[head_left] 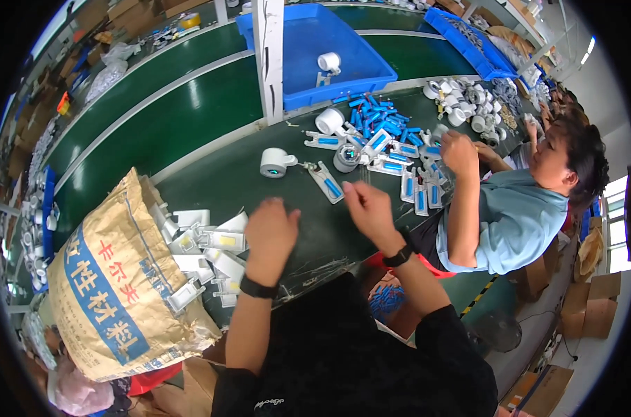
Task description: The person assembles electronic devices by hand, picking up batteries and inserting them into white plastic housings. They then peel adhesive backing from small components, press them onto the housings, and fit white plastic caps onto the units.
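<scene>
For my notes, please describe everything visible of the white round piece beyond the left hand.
The white round piece looks like smooth plastic, with a short arm on its right and greenish detail on its near side. It rests on the green surface, untouched by hands; wiring seems attached at the arm.

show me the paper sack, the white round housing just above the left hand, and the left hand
Paper sack (114, 292): head view, its printed side
White round housing (273, 160): head view, its side wall
Left hand (269, 228): head view, the back of it
</scene>
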{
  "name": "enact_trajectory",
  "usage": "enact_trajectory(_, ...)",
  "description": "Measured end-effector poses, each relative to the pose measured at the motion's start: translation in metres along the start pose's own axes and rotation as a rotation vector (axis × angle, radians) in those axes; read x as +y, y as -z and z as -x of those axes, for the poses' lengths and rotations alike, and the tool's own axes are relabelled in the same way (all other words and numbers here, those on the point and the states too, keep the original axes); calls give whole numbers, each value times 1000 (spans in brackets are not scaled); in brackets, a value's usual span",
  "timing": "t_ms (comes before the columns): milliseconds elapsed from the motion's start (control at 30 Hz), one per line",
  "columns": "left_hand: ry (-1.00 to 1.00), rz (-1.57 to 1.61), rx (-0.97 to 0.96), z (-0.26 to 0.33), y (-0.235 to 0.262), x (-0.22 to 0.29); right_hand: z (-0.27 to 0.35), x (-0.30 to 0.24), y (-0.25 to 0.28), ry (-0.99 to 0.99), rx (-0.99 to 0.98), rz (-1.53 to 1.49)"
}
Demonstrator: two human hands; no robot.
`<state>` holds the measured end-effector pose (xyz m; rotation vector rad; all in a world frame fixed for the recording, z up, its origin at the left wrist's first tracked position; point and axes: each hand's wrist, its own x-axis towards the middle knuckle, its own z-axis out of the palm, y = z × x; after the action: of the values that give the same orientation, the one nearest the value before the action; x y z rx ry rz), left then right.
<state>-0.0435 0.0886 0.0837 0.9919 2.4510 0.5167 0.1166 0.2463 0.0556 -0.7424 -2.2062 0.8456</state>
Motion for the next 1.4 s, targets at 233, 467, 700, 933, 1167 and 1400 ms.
enact_trajectory(233, -365, -79, 407, -81, 13, -32, 56, -53, -73, -579, -600, -1079)
enact_trajectory(467, -367, -10, 92, -46, 27, -56, 57, -43, -37, -707, -429, -1431)
enact_trajectory(700, -434, 57, 498, 53, 35, -76, 48, -75, -70, -966, -485, -1700)
enact_trajectory(933, -405, 294, 731, 196, -4, -105, 110, -163, -89, -1167, -923, -1702)
enact_trajectory(1167, 138, 7, 850, 356, -75, -188, 143, -186, -85, -905, -1604, -1301)
enact_trajectory(1400, 509, -358, -243, 354, -241, -388, 53, -147, -33, 126, -1041, -398)
